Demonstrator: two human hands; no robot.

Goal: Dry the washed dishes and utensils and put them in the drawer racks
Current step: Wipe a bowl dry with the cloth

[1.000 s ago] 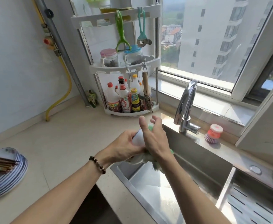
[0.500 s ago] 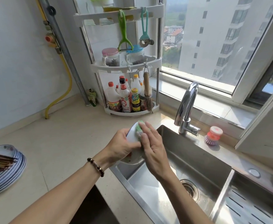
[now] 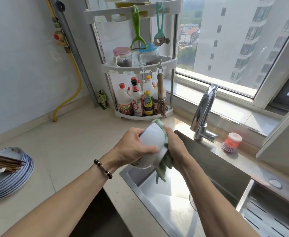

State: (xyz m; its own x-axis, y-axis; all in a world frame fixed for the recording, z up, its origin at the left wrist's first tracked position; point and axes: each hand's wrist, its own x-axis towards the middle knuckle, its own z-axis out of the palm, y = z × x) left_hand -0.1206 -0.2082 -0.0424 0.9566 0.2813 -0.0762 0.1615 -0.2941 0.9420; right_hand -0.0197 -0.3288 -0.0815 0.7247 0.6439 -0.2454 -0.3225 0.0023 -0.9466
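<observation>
While gripping bowl point(image 3: 153, 146), left hand point(image 3: 131, 149).

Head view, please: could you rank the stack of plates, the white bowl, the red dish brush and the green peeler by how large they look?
1. stack of plates, though partly cut off at the frame edge
2. white bowl, held nearer the camera, so its rank is unsure
3. green peeler and red dish brush look alike
</observation>
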